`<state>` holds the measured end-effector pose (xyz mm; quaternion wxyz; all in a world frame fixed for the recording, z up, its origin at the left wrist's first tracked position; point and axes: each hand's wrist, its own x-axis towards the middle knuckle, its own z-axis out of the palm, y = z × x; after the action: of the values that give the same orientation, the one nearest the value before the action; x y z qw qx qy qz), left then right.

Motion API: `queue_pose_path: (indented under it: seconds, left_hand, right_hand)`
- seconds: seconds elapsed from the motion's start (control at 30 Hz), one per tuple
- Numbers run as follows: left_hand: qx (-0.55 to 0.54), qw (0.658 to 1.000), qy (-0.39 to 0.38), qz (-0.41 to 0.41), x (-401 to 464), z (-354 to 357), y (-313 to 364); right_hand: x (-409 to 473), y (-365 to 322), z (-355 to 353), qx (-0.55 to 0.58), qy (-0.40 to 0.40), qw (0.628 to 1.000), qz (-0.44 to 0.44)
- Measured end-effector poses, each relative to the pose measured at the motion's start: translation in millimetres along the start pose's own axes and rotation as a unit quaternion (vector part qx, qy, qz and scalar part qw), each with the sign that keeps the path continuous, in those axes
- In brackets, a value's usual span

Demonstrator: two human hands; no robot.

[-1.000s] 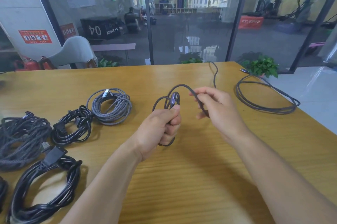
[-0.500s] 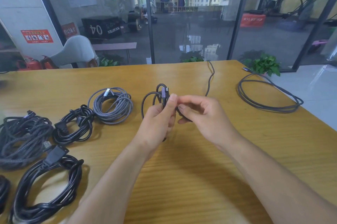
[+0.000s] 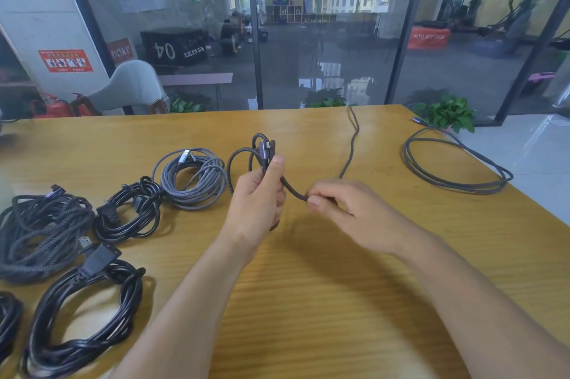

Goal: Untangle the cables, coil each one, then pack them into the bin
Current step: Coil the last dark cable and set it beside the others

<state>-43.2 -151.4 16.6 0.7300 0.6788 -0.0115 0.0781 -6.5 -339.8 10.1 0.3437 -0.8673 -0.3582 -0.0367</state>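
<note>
Small coil of dark braided cable clamped in left hand. Free strand exits coil rightward, pinched by right hand, then trails away across table.

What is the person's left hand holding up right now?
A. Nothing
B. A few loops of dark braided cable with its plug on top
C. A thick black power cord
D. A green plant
B: the left hand grips small loops of dark braided cable, its plug above the thumb.

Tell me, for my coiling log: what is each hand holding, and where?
Left hand grips the dark braided cable at its coiled loops; right hand pinches its free length.
</note>
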Motion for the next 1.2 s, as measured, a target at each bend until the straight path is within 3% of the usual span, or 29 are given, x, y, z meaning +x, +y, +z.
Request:
queue_pose_path:
  seconds: [0.1, 0.37, 0.53, 0.67, 0.73, 0.77, 0.83, 0.9, 1.03, 1.2]
  left_hand:
    - [0.011, 1.0, -0.008, 0.005, -1, -1, -1]
    - [-0.003, 0.999, -0.015, 0.029, 5, -7, 1]
    - [-0.094, 0.992, -0.079, 0.012, 2, -3, 1]
    - [-0.144, 0.985, -0.094, -0.007, 1, 0, 2]
    - [-0.136, 0.986, -0.092, -0.018, 0, -1, 3]
    - [-0.122, 0.988, -0.098, -0.021, 0, -2, 3]
    - [-0.088, 0.988, -0.123, -0.027, -1, -3, 3]
    - [-0.068, 0.984, -0.157, -0.041, -2, -3, 4]
    - [-0.074, 0.959, -0.259, -0.082, -8, 2, 5]
    - [-0.077, 0.938, -0.321, -0.105, -9, -1, 8]
  right_hand:
    - [4, -13, 11, 0.044, 0.025, 0.998, -0.028]
    - [1, -18, 16, 0.14, -0.073, 0.987, -0.01]
    - [3, -13, 11, 0.17, -0.11, 0.979, 0.029]
    - [1, -10, 8, 0.1, -0.129, 0.984, 0.07]
    - [1, -5, 2, 0.036, -0.102, 0.99, 0.094]
    - [2, 0, -1, 0.034, -0.051, 0.993, 0.097]
    - [4, 9, -7, 0.125, 0.099, 0.983, 0.091]
    - [6, 10, -9, 0.231, 0.185, 0.953, 0.055]
    - [10, -2, 7, 0.256, 0.13, 0.958, -0.001]
    - [14, -4, 16, 0.339, 0.121, 0.932, 0.038]
